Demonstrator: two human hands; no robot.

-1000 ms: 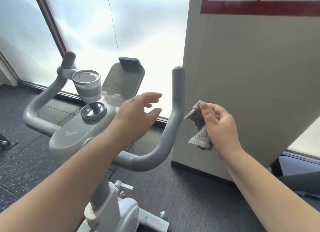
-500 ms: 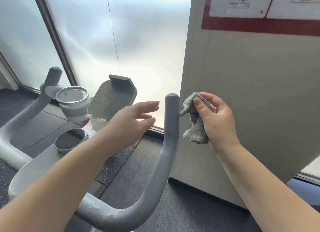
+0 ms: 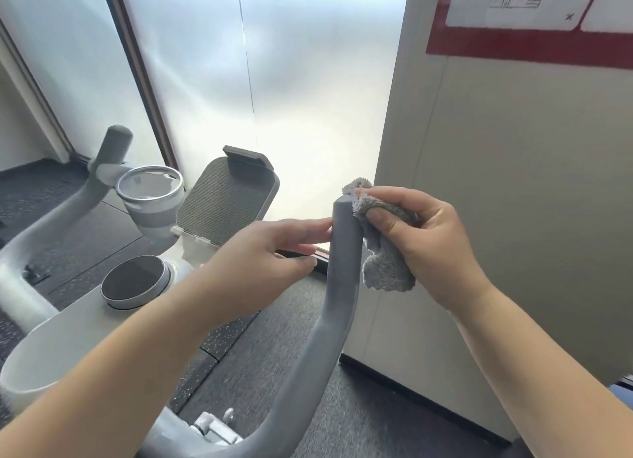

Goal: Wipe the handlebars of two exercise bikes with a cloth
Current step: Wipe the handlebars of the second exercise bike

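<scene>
Bike: the pale grey exercise bike [image 3: 68,334] fills the low left. Its body sits down and to the left of both grips.

Bar: the grey curved handlebar tube [image 3: 343,252] stands almost straight up. It runs long from its rounded top, between the two grips, down to a bend far below them, then sweeps left toward the bike.

Other bar: the far grey handlebar post [image 3: 114,145] stands well apart, off to the left of both grips. I think it has to be wiped too.

Right grip: the right hand [image 3: 435,248] is closed around the fuzzy grey cloth [image 3: 383,252], thumb and fingers bunching it up. The cloth touches the right side of the bar, right at the top.

Left grip: the left hand [image 3: 260,269] is open and holds nothing. Its fingers point at the left side of the bar. The tips look like they are just touching it, but I cannot tell for sure.

Nearer hand: the right one, since its cloth is already on the bar.

Next move, my guess: the bar lies down from the cloth, so the rub should slide down along the tube. The left hand could steady the bar from the other side.
</scene>
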